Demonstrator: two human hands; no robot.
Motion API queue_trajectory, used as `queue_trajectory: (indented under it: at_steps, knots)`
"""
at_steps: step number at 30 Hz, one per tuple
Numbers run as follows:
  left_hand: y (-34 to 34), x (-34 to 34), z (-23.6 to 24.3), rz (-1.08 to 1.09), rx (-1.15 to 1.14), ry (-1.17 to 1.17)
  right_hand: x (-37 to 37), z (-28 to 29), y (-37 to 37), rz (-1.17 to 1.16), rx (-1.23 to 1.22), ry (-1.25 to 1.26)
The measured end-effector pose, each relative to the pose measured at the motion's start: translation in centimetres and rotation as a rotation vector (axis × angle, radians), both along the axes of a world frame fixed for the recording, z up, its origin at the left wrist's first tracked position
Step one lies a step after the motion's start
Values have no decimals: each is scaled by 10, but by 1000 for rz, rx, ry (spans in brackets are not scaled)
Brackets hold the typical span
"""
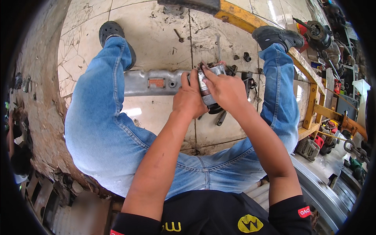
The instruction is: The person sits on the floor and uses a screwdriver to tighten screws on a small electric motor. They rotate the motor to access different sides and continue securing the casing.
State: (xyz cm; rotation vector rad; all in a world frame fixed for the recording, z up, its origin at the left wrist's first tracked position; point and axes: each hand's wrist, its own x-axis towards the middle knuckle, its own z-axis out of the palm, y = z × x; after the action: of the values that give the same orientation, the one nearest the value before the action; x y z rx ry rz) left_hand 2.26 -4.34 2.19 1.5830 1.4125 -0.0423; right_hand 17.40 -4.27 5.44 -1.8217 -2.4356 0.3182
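Between my knees, a silver, roughly cylindrical motor-like metal part (203, 87) with a dark lower end is held by both hands. My left hand (186, 98) is closed against its left side. On the right, my right hand (230, 92) wraps over it, thumb and forefinger meeting near the top; whether a small piece sits between them is too hidden to tell. A long grey metal cover (137, 87) with an orange label lies on the floor to the left, its right end behind my left hand. Below my right hand lies a dark flat-handled tool (221, 118).
Beyond the hands, a bolt (179, 36), a spanner (218, 46) and a black cylindrical piece (247, 57) lie on the tiled floor (156, 51). Dark parts (248, 78) sit near my right shin. A yellow metal frame (244, 18) runs along the far right; tools and machine parts crowd beyond it.
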Motion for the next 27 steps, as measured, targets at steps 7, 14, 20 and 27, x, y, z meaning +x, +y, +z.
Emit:
queue_trajectory:
  at_steps: [7,14,20,27]
  knots:
    - [-1,4,-6,41,27,-19,3,5,-24,-93,-48,4]
    - [-3,-1,-4,-7,28,42,5,9,-28,-169,-127,89]
    - [3,6,2,-19,5,44,9,2,-19,-302,-95,62]
    - [-1,1,-9,-34,50,29,31,17,-27,-266,-304,127]
